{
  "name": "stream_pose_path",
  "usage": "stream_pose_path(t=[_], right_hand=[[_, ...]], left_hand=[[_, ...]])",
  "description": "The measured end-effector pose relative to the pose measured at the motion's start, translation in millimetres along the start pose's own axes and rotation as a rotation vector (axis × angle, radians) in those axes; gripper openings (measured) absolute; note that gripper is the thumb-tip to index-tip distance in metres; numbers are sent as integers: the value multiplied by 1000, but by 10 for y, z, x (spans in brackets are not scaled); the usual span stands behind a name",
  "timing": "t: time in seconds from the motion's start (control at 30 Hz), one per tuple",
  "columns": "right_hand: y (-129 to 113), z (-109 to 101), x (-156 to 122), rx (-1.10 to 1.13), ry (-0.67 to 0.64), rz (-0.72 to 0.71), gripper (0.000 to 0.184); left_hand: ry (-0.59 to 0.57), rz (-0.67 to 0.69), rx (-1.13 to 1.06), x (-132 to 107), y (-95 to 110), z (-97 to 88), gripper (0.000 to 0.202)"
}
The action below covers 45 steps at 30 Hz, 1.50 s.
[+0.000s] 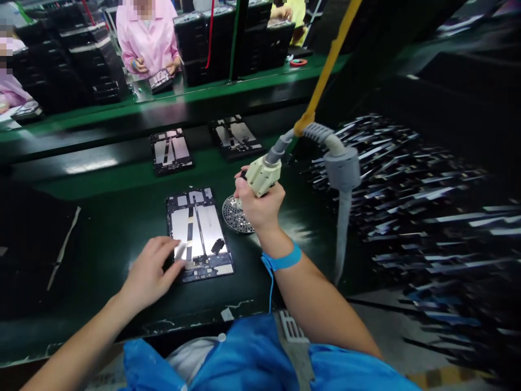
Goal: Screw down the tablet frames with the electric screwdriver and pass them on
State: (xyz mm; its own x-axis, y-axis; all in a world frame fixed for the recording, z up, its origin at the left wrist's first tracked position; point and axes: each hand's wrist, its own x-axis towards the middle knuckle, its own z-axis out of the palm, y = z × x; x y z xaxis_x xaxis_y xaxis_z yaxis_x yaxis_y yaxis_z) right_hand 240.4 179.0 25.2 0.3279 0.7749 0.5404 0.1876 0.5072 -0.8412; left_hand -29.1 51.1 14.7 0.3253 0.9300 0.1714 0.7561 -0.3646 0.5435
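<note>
My right hand is closed around a cream-coloured electric screwdriver, which hangs from a yellow strap and points down toward a round perforated metal screw dish. Part of the dish is hidden behind that hand. An opened tablet lies flat to the left of the dish, its silver inside and a dark strip facing up. At the tablet's lower left edge rests my left hand, thumb and fingers apart around the corner area. A small black piece lies on the tablet's lower right.
Two more opened tablets, one on the left and one on the right, lie farther back. A grey cable with a thick cylinder hangs at right, beside stacked dark panels. Across the bench, a person in pink handles a device.
</note>
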Motion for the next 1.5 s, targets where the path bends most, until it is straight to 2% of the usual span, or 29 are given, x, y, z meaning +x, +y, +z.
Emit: stream_pose_path(t=[0.07,0.13,0.27,0.4,0.57,0.7,0.97,1.2,1.37,1.5], right_hand=[[-4,2,-3,0,-5,-4,20],[-11,4,-7,-4,-16,-3,20],[-28,9,-17,-1,-20,7,18],[-42,5,-24,12,-29,10,17],[-58,-3,-29,5,-48,16,17],[-59,-1,-30,6,-35,8,18],[12,21,-49,21,-30,-15,17],[-41,-20,-58,52,-22,-3,16],[-79,-128,-147,43,-57,43,19],[-56,-125,-195,81,-51,62,19]], left_hand=[[-162,147,69,102,117,34,28],[-222,189,132,168,206,148,22],[-146,193,87,134,239,325,14],[-87,275,-7,-15,231,324,15],[15,384,106,-142,254,381,22],[83,445,109,-162,205,439,29],[141,396,64,-186,153,500,22],[108,235,151,-316,200,589,27],[119,263,148,-4,40,553,19],[96,259,155,226,-101,523,21]])
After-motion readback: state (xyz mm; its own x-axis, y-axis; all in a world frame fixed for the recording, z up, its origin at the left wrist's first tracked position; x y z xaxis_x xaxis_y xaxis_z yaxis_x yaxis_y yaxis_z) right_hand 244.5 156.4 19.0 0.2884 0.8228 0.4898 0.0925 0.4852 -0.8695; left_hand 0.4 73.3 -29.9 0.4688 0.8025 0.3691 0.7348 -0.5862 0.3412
